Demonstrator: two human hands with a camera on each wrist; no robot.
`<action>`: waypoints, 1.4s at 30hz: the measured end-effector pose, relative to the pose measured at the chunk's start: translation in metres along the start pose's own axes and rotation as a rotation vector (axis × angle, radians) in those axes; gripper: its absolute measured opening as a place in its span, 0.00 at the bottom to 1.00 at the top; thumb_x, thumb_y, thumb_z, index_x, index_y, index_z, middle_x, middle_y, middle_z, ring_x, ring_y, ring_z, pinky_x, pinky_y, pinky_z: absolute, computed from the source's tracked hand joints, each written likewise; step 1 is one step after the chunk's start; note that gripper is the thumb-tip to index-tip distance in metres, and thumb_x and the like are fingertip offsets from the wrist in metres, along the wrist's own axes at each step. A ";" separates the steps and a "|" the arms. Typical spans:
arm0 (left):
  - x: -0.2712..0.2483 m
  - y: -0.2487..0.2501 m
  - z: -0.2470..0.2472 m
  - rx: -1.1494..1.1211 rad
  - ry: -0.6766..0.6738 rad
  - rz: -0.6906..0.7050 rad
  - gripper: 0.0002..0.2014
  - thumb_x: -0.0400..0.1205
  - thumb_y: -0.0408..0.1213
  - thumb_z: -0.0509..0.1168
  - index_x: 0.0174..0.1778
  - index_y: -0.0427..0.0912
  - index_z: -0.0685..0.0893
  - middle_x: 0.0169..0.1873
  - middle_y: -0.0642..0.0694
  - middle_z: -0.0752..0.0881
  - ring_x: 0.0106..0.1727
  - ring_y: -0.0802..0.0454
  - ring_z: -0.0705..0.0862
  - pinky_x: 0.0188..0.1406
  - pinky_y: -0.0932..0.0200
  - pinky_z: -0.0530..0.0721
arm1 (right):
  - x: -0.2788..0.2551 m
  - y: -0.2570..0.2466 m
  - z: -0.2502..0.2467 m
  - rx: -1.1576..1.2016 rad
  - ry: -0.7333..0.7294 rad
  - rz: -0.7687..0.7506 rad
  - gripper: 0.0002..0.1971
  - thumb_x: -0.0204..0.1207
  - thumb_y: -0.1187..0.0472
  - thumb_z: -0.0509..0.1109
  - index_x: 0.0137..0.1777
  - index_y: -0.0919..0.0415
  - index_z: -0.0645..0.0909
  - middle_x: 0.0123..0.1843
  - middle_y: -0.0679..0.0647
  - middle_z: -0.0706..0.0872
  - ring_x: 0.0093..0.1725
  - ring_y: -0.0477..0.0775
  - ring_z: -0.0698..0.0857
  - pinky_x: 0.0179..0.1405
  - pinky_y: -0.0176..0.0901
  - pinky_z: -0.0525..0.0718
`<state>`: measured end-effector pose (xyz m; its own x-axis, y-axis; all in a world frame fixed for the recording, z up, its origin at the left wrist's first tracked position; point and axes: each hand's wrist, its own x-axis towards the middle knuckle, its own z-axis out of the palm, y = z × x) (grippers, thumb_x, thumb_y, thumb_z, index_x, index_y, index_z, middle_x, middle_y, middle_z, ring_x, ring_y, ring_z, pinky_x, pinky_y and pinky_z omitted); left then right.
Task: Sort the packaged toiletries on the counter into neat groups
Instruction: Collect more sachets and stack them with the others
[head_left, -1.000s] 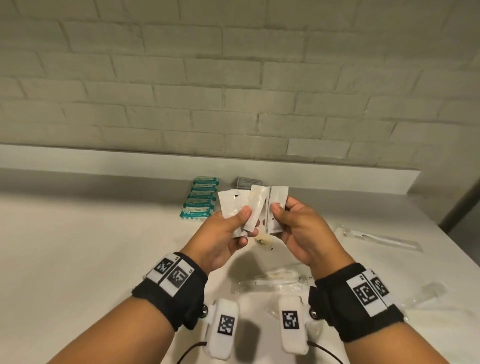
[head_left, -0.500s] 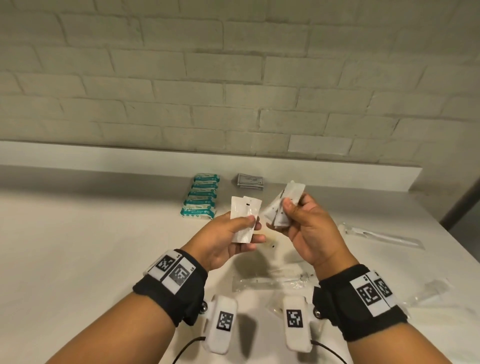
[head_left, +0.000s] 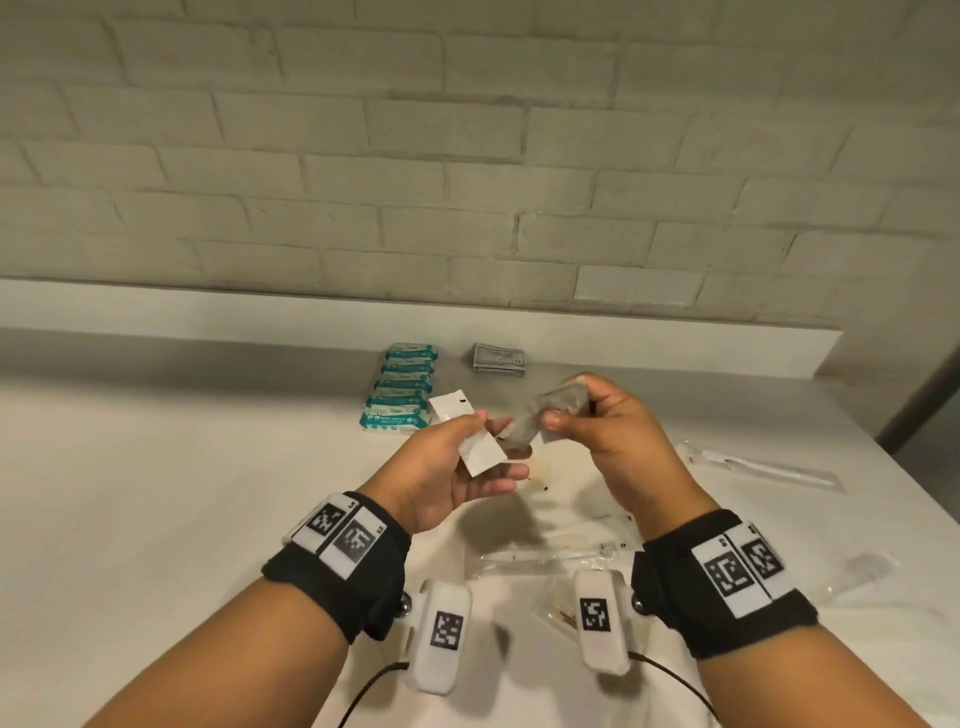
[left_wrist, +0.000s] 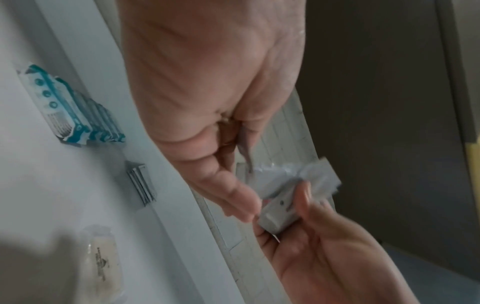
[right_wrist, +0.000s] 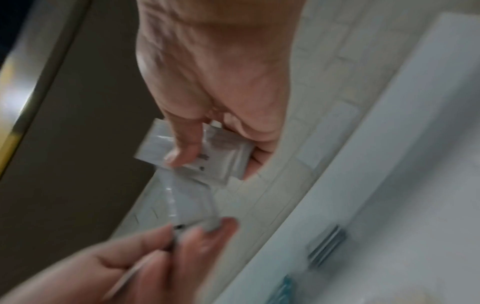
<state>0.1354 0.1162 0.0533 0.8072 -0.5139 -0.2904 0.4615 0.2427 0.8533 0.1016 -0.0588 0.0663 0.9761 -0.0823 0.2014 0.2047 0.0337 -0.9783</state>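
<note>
Flat white rectangular sachet pinched in the left hand, thumb on top, fingers beneath, grip narrow, held above the pale surface. Small crinkled white plastic packets clamped in the right hand, fingers curled over, thumb pressing the front; how many packets, cannot tell. Both hands raised side by side at mid-frame, palms turned inward, the two bundles almost touching. Farther back by the wall: neat row of teal-and-white wipe packs, and beside it a small stack of grey flat sachets. Off right, long clear-wrapped white item lying flat. Below the hands, more clear wrapped pieces, loosely scattered.
</note>
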 end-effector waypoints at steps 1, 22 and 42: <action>0.001 0.001 -0.001 -0.011 0.014 0.002 0.14 0.88 0.39 0.55 0.59 0.36 0.82 0.50 0.31 0.89 0.38 0.43 0.90 0.35 0.57 0.90 | 0.000 -0.001 -0.002 -0.069 -0.013 -0.060 0.18 0.67 0.81 0.73 0.38 0.55 0.87 0.40 0.54 0.81 0.39 0.46 0.83 0.41 0.38 0.83; 0.023 -0.003 -0.001 0.056 0.352 0.437 0.11 0.81 0.22 0.63 0.52 0.43 0.82 0.47 0.44 0.86 0.46 0.53 0.87 0.47 0.62 0.89 | 0.000 0.000 -0.008 -0.440 0.011 0.186 0.09 0.82 0.54 0.64 0.59 0.53 0.77 0.54 0.56 0.88 0.56 0.60 0.86 0.62 0.65 0.82; 0.013 -0.016 0.012 0.095 0.119 0.005 0.22 0.83 0.60 0.56 0.48 0.42 0.77 0.26 0.49 0.74 0.26 0.52 0.80 0.21 0.63 0.72 | 0.009 0.019 0.009 0.104 0.341 0.161 0.16 0.82 0.65 0.65 0.68 0.58 0.68 0.54 0.54 0.82 0.48 0.56 0.84 0.34 0.47 0.86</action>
<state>0.1340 0.0959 0.0416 0.8498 -0.4107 -0.3304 0.4249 0.1628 0.8905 0.1145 -0.0499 0.0501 0.9192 -0.3937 0.0000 0.0740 0.1727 -0.9822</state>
